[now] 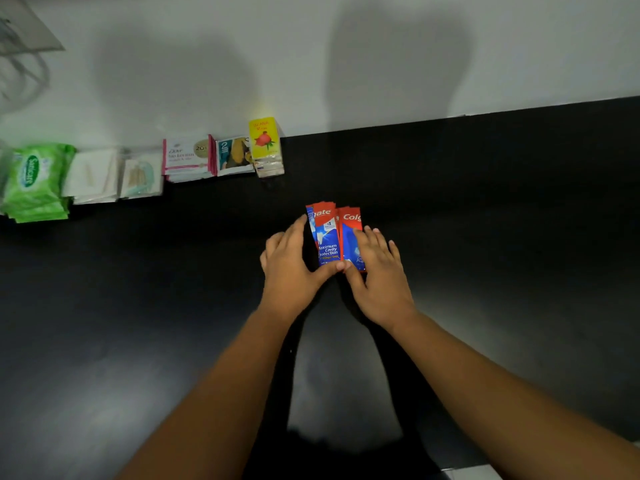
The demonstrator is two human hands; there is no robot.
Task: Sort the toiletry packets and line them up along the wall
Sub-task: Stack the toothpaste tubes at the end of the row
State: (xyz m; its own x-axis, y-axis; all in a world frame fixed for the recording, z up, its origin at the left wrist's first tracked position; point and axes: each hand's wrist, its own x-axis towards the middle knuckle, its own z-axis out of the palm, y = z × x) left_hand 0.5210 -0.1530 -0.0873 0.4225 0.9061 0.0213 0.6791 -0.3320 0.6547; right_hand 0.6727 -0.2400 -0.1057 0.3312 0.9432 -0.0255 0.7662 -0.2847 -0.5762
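Several red and blue Colgate toothpaste packets lie in a loose stack in the middle of the black table. My left hand cups the stack's left side, thumb along its near edge. My right hand lies flat on the right packets, fingers straight. Along the white wall stand sorted stacks: green Sanicare wipes, white sachets, pale sachets, Dove sachets, teal and yellow sachets, and yellow packets with a red fruit.
The wall line runs from the far left to the yellow packets; to their right the table meets the wall with bare black surface. A grey object hangs at the top left corner. The table's near edge shows at the bottom right.
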